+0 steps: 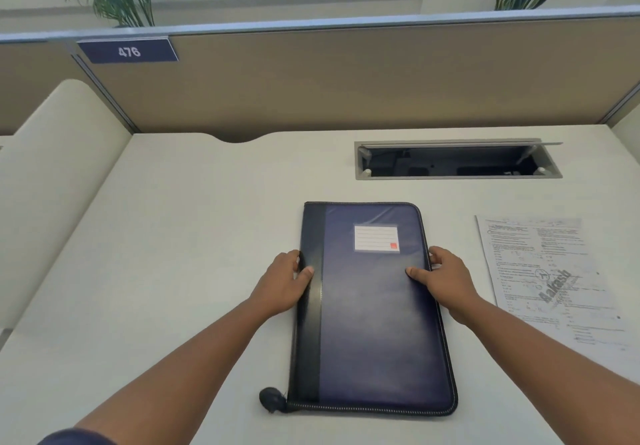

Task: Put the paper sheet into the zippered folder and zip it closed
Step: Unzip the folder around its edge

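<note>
A dark blue zippered folder with a black spine strip and a white label lies flat and closed on the white desk. Its zipper runs around the edge, and a dark pull sticks out at the near left corner. My left hand grips the folder's left edge, thumb on the black strip. My right hand grips the right edge, thumb on the cover. The printed paper sheet lies flat on the desk, to the right of the folder, apart from it.
An open cable tray slot is cut into the desk behind the folder. A tan partition with a "476" tag closes the far side. A rounded cream panel borders the left. Plants stand behind the partition.
</note>
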Demonstrator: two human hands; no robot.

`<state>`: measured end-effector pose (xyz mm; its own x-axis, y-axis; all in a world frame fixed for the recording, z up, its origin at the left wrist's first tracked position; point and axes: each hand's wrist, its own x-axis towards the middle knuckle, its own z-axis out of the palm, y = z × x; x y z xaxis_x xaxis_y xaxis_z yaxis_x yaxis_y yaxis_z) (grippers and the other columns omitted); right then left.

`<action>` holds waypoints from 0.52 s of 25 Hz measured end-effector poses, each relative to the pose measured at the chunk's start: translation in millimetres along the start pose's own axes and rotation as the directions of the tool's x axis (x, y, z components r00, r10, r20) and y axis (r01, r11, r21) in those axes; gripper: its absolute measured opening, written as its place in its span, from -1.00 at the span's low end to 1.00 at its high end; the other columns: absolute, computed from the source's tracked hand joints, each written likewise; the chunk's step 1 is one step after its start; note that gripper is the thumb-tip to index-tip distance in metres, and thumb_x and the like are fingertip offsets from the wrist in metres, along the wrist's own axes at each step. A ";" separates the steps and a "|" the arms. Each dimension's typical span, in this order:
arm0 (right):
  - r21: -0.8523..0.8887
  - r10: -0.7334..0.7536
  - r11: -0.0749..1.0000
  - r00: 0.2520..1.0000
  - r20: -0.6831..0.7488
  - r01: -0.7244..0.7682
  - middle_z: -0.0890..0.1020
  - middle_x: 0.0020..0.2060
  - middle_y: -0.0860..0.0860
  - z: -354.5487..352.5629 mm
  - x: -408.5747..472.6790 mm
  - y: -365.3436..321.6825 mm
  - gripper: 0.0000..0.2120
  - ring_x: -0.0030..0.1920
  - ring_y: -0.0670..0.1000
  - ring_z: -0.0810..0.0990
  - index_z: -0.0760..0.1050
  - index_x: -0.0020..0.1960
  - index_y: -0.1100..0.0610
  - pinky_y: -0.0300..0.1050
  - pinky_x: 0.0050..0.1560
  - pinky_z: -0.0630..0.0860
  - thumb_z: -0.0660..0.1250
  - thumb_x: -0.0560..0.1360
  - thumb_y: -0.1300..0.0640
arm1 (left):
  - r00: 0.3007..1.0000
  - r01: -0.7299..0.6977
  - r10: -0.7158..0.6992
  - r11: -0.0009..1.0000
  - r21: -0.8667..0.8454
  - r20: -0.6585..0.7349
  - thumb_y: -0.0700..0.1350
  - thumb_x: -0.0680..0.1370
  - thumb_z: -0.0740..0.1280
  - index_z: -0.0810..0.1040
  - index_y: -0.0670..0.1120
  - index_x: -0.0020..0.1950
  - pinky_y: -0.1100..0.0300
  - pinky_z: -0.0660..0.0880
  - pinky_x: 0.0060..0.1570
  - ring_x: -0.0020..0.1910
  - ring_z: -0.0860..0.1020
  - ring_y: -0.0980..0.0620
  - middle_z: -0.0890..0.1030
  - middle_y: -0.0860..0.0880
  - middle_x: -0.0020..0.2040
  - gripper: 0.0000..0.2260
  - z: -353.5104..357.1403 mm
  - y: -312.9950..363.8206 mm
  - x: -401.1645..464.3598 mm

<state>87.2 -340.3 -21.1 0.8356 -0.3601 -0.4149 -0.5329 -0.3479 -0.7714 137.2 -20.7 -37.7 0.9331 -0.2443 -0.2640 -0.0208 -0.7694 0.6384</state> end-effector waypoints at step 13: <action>0.149 0.134 0.980 0.991 -0.023 -0.129 0.66 -0.02 0.05 9.3 59.1 -1.1 -0.50 -0.01 0.11 0.67 0.49 0.13 -0.01 0.18 0.11 0.62 0.65 0.30 0.11 | 0.920 0.392 -0.390 0.912 -0.119 0.038 -0.06 0.42 0.40 0.33 -0.11 -0.36 0.19 0.32 -0.36 -0.41 0.37 -0.09 0.39 -0.08 -0.41 -0.71 -50.0 37.8 183.7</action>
<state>138.4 -353.2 -49.2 0.7536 -0.4233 -0.5029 -0.6102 -0.1661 -0.7746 325.7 -65.2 -26.0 0.8528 0.0525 -0.5196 0.3893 -0.7271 0.5654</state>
